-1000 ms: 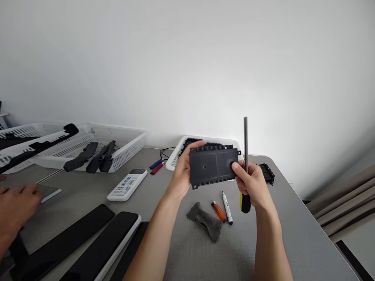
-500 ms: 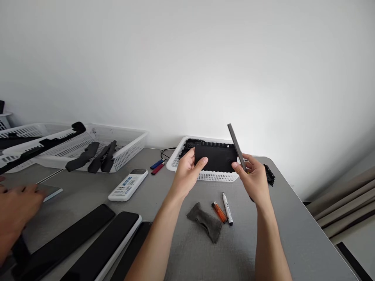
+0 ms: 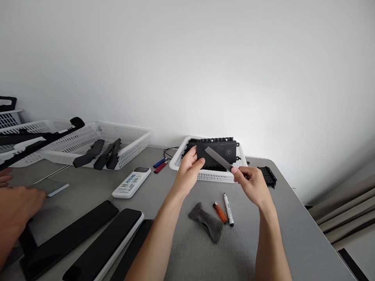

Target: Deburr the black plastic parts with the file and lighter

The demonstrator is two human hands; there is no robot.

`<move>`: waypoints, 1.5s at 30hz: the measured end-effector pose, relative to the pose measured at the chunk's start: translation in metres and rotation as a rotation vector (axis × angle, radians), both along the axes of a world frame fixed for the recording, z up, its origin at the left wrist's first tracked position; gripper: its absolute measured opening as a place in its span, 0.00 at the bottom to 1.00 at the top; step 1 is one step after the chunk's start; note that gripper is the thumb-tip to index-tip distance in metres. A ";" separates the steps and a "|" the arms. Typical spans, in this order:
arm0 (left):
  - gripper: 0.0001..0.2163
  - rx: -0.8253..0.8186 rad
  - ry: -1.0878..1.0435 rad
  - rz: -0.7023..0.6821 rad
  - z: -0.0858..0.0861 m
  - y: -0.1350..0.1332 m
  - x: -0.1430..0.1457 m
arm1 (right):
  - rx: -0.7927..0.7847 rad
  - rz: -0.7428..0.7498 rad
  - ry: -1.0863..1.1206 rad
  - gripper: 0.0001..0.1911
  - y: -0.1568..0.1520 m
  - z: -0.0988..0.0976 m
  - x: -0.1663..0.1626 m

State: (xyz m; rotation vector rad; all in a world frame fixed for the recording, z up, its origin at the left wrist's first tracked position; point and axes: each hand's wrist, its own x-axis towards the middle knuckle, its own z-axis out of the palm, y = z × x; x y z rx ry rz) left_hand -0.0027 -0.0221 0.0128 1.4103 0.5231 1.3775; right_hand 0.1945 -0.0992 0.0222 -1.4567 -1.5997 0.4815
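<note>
My left hand (image 3: 190, 168) grips the left end of a black plastic panel (image 3: 225, 147), with the thumb on its face. The panel has a scalloped upper edge and small tabs at its right end. A grey flat file (image 3: 218, 157) is in my closed right hand (image 3: 253, 183), its blade slanting up and left across the front of the panel. Whether the blade touches the panel I cannot tell. Behind and below the panel stands a white basket (image 3: 215, 177) holding more black parts. Nearer me on the table lie a grey cloth (image 3: 206, 223), an orange lighter (image 3: 220, 212) and a white marker (image 3: 229, 210).
Another black part (image 3: 267, 176) lies right of the basket. Blue (image 3: 159, 162) and red lighters (image 3: 160, 167), a white device (image 3: 131, 182) and long black panels (image 3: 104, 244) are on the left. Another person's hand (image 3: 22, 207) works near white baskets (image 3: 129, 150).
The file has swung from nearly upright at the panel's right end to slanting left over its face. The panel's right end has come free of my right hand, showing its tabs.
</note>
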 end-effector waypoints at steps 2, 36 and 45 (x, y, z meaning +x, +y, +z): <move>0.24 -0.004 -0.015 -0.012 0.000 0.001 -0.001 | -0.016 -0.056 -0.061 0.32 0.004 -0.003 -0.002; 0.26 -0.026 0.003 -0.005 0.011 -0.008 -0.008 | 0.117 -0.222 -0.260 0.35 0.008 -0.007 0.002; 0.24 -0.050 -0.058 0.093 0.008 0.000 -0.008 | 0.135 -0.270 -0.275 0.34 0.005 -0.005 0.021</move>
